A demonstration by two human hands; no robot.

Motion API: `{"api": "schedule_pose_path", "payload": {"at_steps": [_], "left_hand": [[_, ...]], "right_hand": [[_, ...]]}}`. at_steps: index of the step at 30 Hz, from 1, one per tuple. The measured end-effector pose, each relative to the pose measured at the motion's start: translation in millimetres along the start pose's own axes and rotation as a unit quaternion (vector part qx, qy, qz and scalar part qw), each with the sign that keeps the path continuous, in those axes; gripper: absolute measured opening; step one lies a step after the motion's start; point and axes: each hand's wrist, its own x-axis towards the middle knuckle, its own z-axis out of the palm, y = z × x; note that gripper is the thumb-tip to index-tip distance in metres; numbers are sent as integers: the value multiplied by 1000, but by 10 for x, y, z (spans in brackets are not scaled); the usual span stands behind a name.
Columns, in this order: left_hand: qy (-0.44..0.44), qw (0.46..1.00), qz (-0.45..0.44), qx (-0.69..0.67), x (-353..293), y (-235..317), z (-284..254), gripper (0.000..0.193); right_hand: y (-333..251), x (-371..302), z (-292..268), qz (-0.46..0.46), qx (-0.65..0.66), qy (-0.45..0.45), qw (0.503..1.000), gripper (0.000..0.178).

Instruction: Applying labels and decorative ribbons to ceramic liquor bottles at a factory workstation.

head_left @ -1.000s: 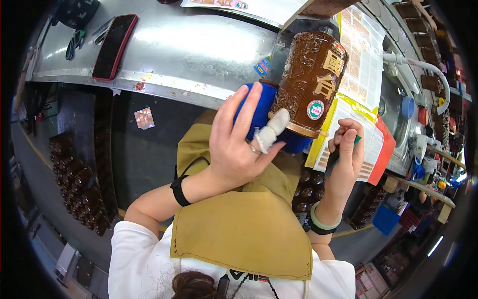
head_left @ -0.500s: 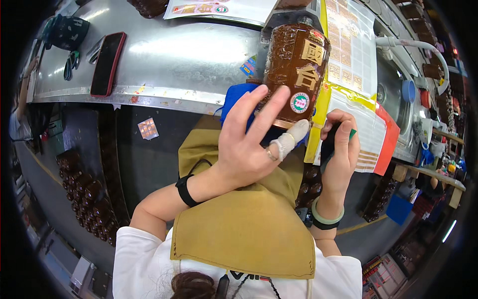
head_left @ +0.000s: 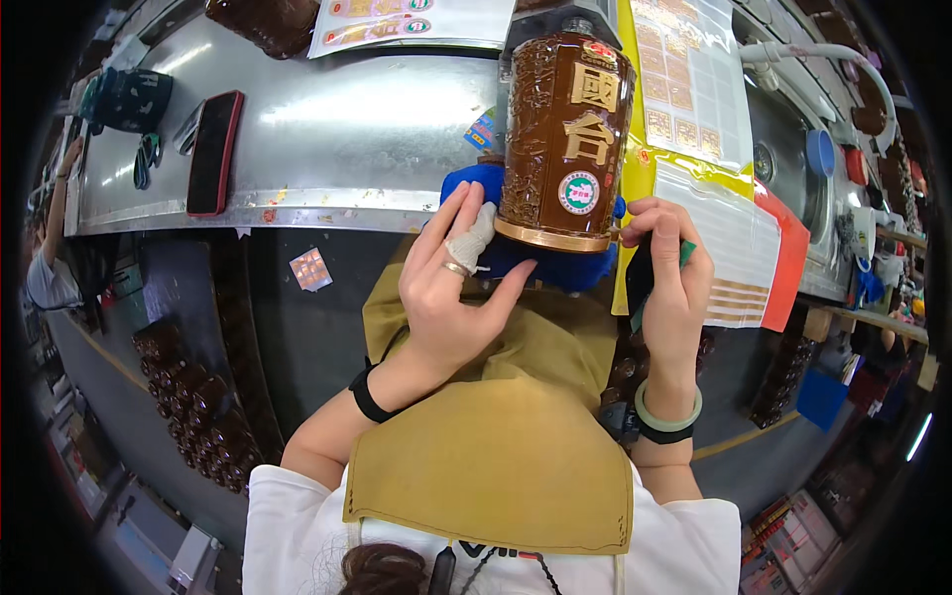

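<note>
A brown glazed bottle lies on a blue cloth at the table's front edge, its base toward me. Raised gold characters, a round green-and-white sticker and a gold band at the base mark it. My left hand rests beside the base on the blue cloth, thumb spread from the fingers and nothing in its grasp. A white wrap covers one finger. Right of the base, my right hand is closed on a thin dark piece with a green edge; its kind is unclear.
A phone in a red case and a dark green jar stand on the metal table at left. Label sheets lie at the back; more gold sticker sheets lie right. Brown bottles are stacked on the floor.
My left hand has drawn back from the bottle's body to the left of its base, uncovering the sticker and gold band. The right hand stays close to the base with the dark piece.
</note>
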Motion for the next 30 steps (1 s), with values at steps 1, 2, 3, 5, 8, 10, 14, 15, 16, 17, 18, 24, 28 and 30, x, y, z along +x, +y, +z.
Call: {"api": "schedule_pose_path", "payload": {"at_steps": [1,2,3,5,8,10,14,15,16,17,18,24,28,30], "left_hand": [[-26,1000,2,12,12,-15,-19,66],[-27,1000,4,5,16,-12,-44,60],[-30,1000,7,3,26,-2,-56,60],[6,999,36,37,57,41,-79,53],[1,989,122,84,160,118,0,50],[18,978,169,123,250,164,96,50],[-13,975,214,49,384,180,143,37],[-7,979,204,16,415,142,123,42],[25,982,189,-4,413,132,114,43],[48,986,158,-22,406,110,117,45],[44,992,98,-69,378,86,72,54],[53,993,39,-100,189,-83,46,45],[76,994,41,-69,200,-114,73,41],[69,993,92,-41,238,-85,59,37]], "right_hand": [[-7,8,-18,0,1,5,1000,30],[-16,19,-45,-9,-23,-5,1000,29],[-22,29,-69,-16,-44,-12,999,27],[-33,51,-119,-19,-38,-16,999,20],[-49,73,-169,-28,-79,-52,995,20],[-70,82,-185,-22,-99,-77,992,28],[-137,104,-198,-37,-169,-128,977,51],[-156,108,-199,-43,-197,-136,970,52],[-174,114,-201,-44,-196,-139,970,52],[-187,118,-198,-45,-197,-137,970,52],[-198,119,-195,-48,-206,-140,967,50],[-170,162,-114,-55,-208,-151,965,45],[-210,194,-167,-41,-213,-157,964,38],[-276,207,-234,-41,-242,-160,956,34]]}}
